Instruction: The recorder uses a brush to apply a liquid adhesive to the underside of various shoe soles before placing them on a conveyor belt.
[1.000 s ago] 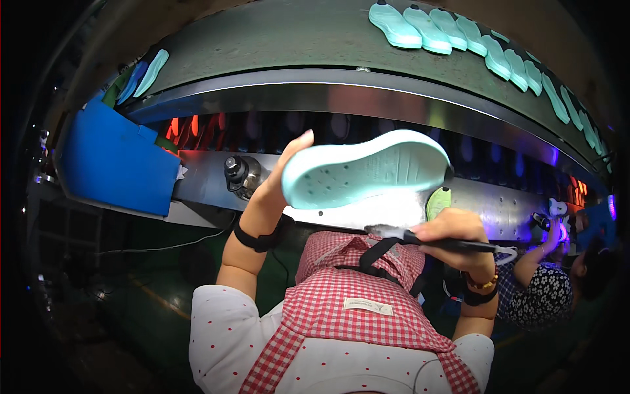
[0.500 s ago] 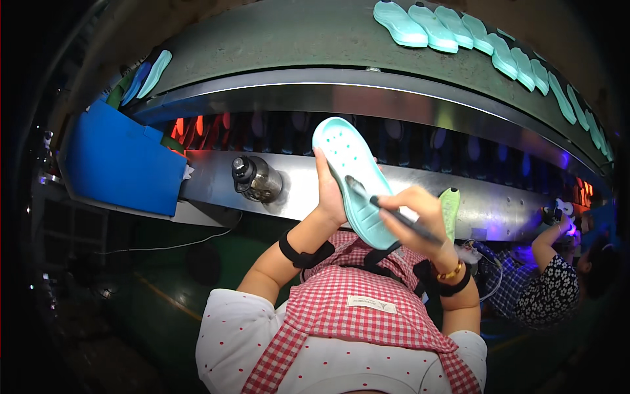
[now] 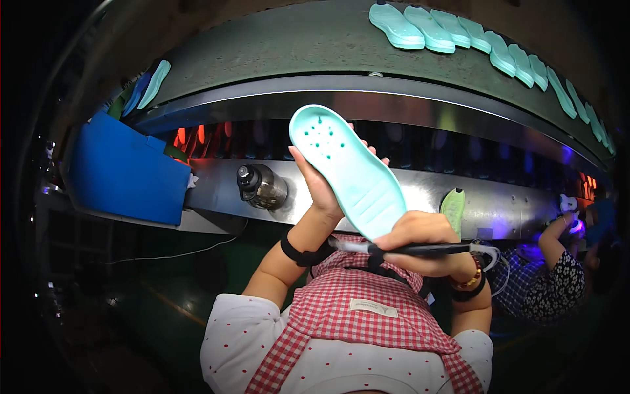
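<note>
A mint-green shoe sole [image 3: 357,174] is tilted in front of me, its patch of small holes toward the upper end. My left hand [image 3: 319,192] grips it, thumb along the left edge and fingertips showing past the right edge. In my right hand [image 3: 426,240] is a brush [image 3: 449,249] with a black handle, closed in the fingers and lying almost level. Its pale bristle end [image 3: 351,246] points left, just below the sole's lower end. A clear tube [image 3: 489,251] shows at the handle's right end.
Several mint soles [image 3: 430,29] line the far belt [image 3: 262,52]. A dark bottle [image 3: 262,187] and a light-green sole [image 3: 453,210] stand on the metal ledge [image 3: 420,187]. To the left is a blue panel [image 3: 128,174]; another person [image 3: 551,282] works at the right.
The brush has come off the middle of the sole down past its lower end and turned level. My left hand and the sole have shifted slightly up and left.
</note>
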`<action>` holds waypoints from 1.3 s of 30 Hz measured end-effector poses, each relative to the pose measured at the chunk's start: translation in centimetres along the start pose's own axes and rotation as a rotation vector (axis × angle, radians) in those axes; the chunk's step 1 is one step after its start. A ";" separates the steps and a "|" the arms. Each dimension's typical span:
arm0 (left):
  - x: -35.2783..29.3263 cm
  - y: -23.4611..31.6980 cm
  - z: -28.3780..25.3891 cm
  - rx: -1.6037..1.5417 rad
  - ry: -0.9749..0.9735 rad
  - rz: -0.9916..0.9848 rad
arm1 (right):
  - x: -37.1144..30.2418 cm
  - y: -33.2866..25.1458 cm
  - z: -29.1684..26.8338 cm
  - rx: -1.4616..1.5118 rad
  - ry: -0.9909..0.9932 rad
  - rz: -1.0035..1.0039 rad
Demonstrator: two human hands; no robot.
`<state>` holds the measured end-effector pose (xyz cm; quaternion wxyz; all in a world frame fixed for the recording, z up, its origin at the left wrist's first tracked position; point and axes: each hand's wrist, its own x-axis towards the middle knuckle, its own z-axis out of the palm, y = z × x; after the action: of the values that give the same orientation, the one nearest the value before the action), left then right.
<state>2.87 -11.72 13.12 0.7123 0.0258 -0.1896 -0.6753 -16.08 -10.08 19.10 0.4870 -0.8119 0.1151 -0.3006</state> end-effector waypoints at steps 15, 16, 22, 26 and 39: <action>1.9 1.9 2.4 0.339 0.095 0.073 | -1.4 2.4 -2.1 0.019 0.199 0.067; 2.0 2.2 2.4 0.223 0.041 0.041 | -1.3 2.1 -2.2 0.094 0.106 0.053; 2.5 2.2 4.0 0.233 0.080 0.028 | -1.5 3.9 -2.1 0.741 0.395 0.263; -0.2 -1.3 4.9 0.227 0.099 0.055 | -0.3 3.1 -0.3 1.096 0.553 0.244; 0.0 -1.9 2.7 -0.063 -0.016 -0.085 | 0.0 2.3 -1.5 0.145 0.207 -0.006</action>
<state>0.27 -11.29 15.10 0.6820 0.0062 -0.1726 -0.7107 -16.73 -12.32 17.65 0.5290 -0.7396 0.1403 -0.3917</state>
